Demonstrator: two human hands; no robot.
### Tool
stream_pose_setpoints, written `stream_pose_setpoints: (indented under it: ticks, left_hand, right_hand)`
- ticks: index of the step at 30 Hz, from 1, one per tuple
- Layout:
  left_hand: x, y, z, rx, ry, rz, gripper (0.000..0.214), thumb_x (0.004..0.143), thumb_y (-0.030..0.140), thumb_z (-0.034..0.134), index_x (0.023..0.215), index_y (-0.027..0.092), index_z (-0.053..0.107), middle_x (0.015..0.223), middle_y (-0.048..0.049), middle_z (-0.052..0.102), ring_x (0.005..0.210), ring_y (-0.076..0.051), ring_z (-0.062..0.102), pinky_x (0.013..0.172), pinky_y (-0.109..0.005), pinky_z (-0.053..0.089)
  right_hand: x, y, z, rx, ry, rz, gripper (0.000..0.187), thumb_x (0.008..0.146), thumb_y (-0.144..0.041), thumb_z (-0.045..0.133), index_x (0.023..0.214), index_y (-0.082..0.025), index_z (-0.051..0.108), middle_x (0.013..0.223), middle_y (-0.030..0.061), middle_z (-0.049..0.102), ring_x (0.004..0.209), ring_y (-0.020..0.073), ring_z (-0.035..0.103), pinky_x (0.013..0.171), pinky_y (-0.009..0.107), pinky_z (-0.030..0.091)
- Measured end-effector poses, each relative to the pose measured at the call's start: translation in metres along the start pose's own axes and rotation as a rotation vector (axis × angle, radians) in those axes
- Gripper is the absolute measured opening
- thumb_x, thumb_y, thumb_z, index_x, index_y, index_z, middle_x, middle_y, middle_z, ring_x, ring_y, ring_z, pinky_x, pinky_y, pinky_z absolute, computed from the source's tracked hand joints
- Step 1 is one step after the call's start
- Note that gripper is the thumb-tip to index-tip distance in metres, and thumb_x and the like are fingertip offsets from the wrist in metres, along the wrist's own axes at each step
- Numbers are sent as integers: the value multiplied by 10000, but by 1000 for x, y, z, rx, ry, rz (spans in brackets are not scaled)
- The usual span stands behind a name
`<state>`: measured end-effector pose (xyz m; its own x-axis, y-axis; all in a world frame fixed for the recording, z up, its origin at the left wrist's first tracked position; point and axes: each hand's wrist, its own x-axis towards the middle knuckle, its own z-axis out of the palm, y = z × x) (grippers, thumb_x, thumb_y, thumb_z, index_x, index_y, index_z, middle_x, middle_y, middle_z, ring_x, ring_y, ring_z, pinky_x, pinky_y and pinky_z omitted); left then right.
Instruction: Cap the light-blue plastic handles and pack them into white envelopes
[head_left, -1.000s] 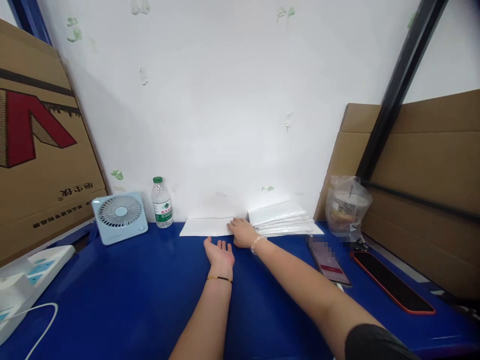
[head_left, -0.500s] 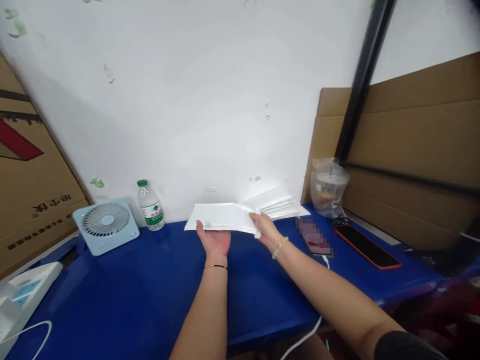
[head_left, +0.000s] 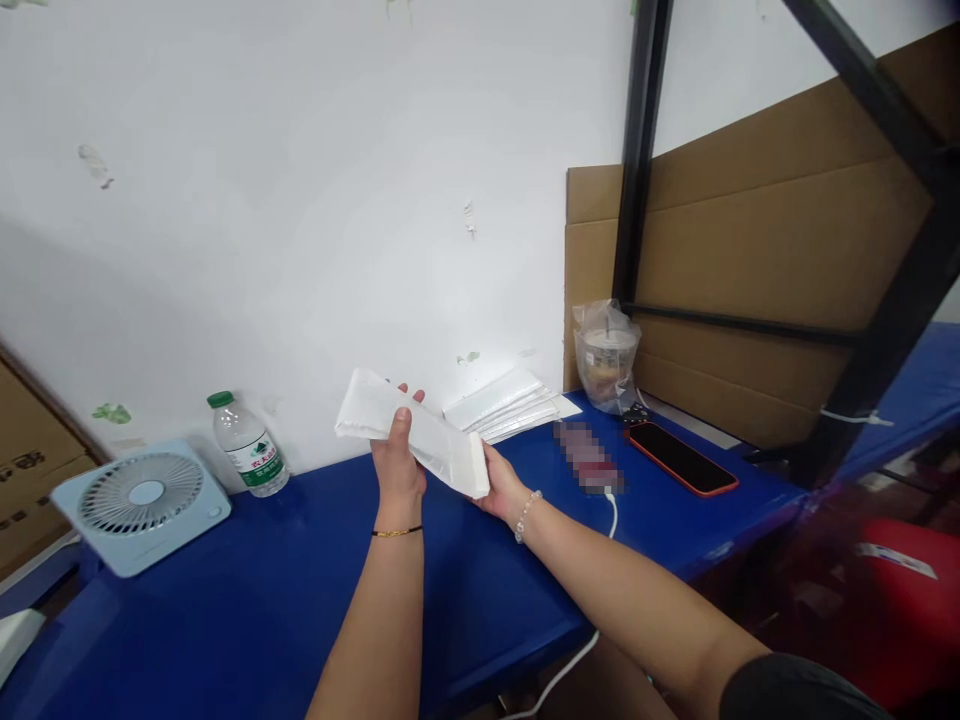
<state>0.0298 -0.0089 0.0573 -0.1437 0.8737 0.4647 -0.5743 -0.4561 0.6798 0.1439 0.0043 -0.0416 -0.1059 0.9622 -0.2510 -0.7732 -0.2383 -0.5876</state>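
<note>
A long white plastic packet (head_left: pixel 439 437), perhaps a folded bag, is held tilted above the blue table, its right end lower. My left hand (head_left: pixel 400 455) grips it near the middle, thumb across the front and fingertips showing behind the upper edge. At the lower right end, my right hand (head_left: pixel 501 482) holds the packet from behind; most of its fingers are hidden. Just beyond, a fanned stack of similar white packets (head_left: pixel 506 402) lies on the table against the wall.
On the blue table (head_left: pixel 247 600) stand a light-blue fan (head_left: pixel 142 505) and a water bottle (head_left: pixel 249 445) at left. A bagged drink cup (head_left: pixel 607 358), a charging phone (head_left: pixel 589 458) and an orange-edged phone (head_left: pixel 682 458) are at right. Cardboard (head_left: pixel 750 240) and a black metal post (head_left: pixel 639 150) stand behind.
The packet has gone from nearly level to tilted, right end down. My left hand has turned from supporting it underneath to gripping it with the thumb in front. The view has swung right.
</note>
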Motion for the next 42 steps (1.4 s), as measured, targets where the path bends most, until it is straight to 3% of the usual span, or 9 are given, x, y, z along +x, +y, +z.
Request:
stream_pose_setpoints:
  ticks: [7,13,16,21,24,27,31,36,42]
  left_hand:
    - [11,-2,17,70,70,34,420,690,349,709,1063,215,569,1108,-64,578,1027,-228,588,843,-345,493]
    - [23,6,26,86,55,108,400,684,342,704,1031,195,570,1060,-56,574,955,-188,604,821,-312,497]
    - [23,8,31,87,49,133,381,684,338,701,1008,183,573,1016,-51,575,898,-175,615,784,-302,503]
    - [19,9,36,90,117,213,352,715,367,656,1002,194,546,960,-28,562,853,-157,617,748,-290,507]
    - [18,13,33,43,187,238,325,727,375,624,984,197,536,931,-14,550,839,-147,613,756,-293,504]
    - [24,20,18,-34,285,218,307,722,379,588,957,193,523,918,-5,540,824,-139,604,787,-303,496]
    - [38,31,-26,-36,418,184,316,730,454,487,924,206,476,898,4,509,852,-134,575,818,-286,482]
    - [44,46,-79,7,469,199,371,723,532,408,920,220,446,898,-4,491,865,-150,556,780,-287,498]
    - [42,37,-120,-6,525,78,331,689,430,421,926,205,471,911,-27,545,850,-174,591,767,-318,521]
  right_hand:
    - [-3,-9,-1,-69,-36,24,453,895,-510,281,927,-162,568,740,66,659,663,201,634,600,325,498]
    - [-2,-8,-5,-23,30,111,437,880,-547,306,869,-168,523,698,32,609,549,144,594,508,266,469]
    - [-3,-5,-4,-143,25,71,379,888,-510,337,834,-175,505,680,25,600,530,128,584,466,233,450]
    - [-4,-1,0,-340,93,-68,293,825,-465,509,744,-188,461,515,-45,485,334,70,412,308,147,209]
    - [-3,-3,-1,-450,128,-170,329,797,-484,536,682,-195,429,472,-72,423,302,48,335,301,151,142]
    - [0,-12,-7,-608,208,-284,344,791,-491,524,642,-200,419,421,-85,358,301,55,314,300,171,156]
    - [6,-32,-23,-884,345,-444,362,806,-497,464,602,-197,458,392,-71,336,336,86,349,333,203,231]
    - [6,-47,-40,-1303,446,-590,399,797,-473,478,514,-193,507,491,23,523,599,176,555,533,239,368]
    - [3,-27,-35,-1715,435,-598,345,848,-398,447,672,-183,651,750,138,660,835,273,590,710,344,386]
